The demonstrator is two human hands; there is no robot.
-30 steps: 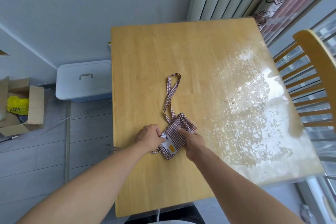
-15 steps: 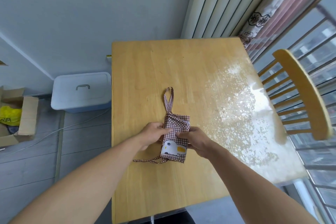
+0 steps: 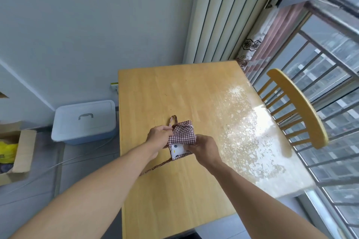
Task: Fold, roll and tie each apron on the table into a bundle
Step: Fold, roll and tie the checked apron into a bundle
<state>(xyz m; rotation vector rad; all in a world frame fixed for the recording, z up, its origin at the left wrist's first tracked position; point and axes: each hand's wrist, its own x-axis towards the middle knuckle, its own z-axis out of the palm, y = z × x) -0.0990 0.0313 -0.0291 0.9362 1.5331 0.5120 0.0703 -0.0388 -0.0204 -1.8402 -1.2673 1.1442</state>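
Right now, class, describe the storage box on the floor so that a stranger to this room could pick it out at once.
Start at the wooden table and look down past its left edge to the floor by the wall. There sits the storage box, with a blue base, a pale lid and a small handle on top. The cardboard box further left is brown and open, so the closed lid sets it apart.

— Item one: which colours did you log on the apron (image 3: 182, 135)?
— You held red-and-white gingham, with a white patch (image 3: 177, 150) carrying yellow and dark marks.
— Item two, the table (image 3: 174, 91)?
— Honey-yellow wood, pale mottling on its right side.
— Remaining stock?
— Yellow chair (image 3: 303, 106); blue bin (image 3: 85, 122), white lid; brown cardboard box (image 3: 21, 151), yellow contents.
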